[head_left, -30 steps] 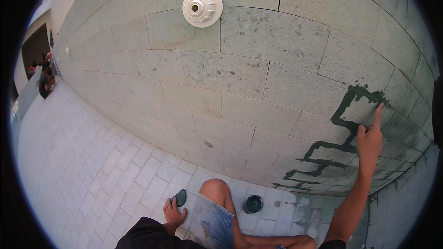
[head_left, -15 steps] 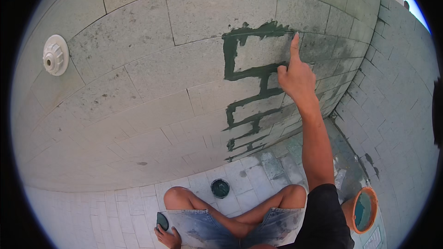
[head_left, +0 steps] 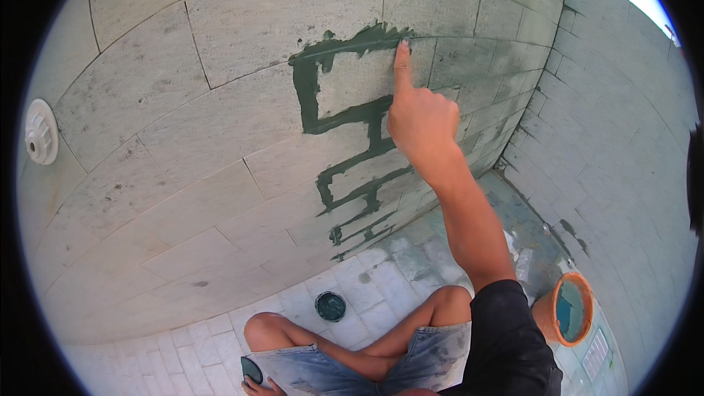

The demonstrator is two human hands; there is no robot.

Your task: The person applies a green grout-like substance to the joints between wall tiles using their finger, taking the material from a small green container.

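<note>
My right hand [head_left: 423, 119] is raised to the pale tiled wall [head_left: 242, 121], index finger stretched out and the other fingers curled, holding nothing. Its fingertip meets a horizontal joint at the right end of a dark green grout smear [head_left: 306, 95]. This smear follows the joints around several tiles down the wall. Low at the left, beside my knee, my left hand [head_left: 262, 387] is closed at the lower edge of a rounded dark green pad [head_left: 251, 370]. Part of that hand is cut off by the picture's lower edge.
A small round tub of dark green paste [head_left: 331, 306] stands on the tiled floor before my crossed legs. At the right is an orange bucket [head_left: 573, 309], green inside, near a floor grate [head_left: 595, 352]. A white round fitting [head_left: 42, 132] projects from the wall.
The view has turned, so the wall appears further left. My right fingertip has moved a little left along the joint, onto the end of the green smear. The left hand stays by the pad.
</note>
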